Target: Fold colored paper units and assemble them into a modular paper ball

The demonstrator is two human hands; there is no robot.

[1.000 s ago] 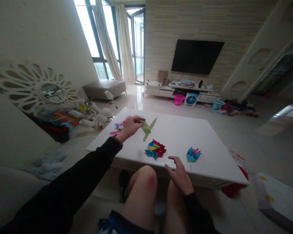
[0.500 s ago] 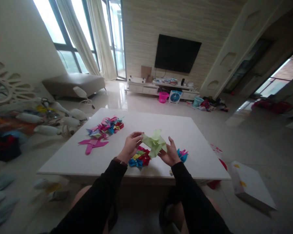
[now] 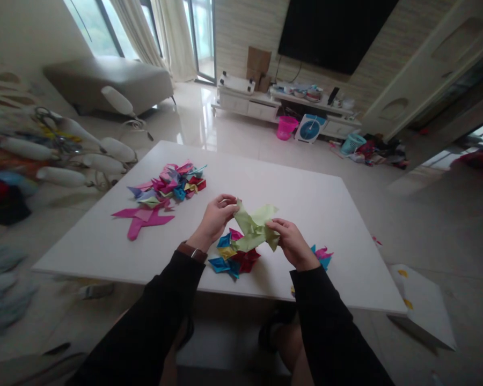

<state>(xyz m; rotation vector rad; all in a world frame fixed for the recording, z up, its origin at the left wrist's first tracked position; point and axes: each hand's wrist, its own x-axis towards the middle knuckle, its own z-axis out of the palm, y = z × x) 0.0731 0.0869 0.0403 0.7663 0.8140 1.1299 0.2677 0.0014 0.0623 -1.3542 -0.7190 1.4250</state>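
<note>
A pale green folded-paper pinwheel shape (image 3: 254,225) is held up above the table between both my hands. My left hand (image 3: 218,217) pinches its upper left point between thumb and fingers. On the other side, my right hand (image 3: 292,238) has its fingers closed on the right part of the paper. Just below lies a cluster of blue, yellow, red and pink folded papers (image 3: 227,262), partly covered by the green one. Behind my right wrist, a blue and pink folded paper (image 3: 324,256) is partly hidden.
The white table (image 3: 104,252) spans the view before me. On its left lie a pile of colourful folded papers (image 3: 173,185) and a magenta plane-like paper (image 3: 140,220). A lamp with several white shades (image 3: 84,155) stands left of the table, and a white box (image 3: 424,300) lies right.
My right hand has moved from supporting the green paper underneath to gripping its right side. The paper has turned a little. The head view has tilted down and nearer the table.
</note>
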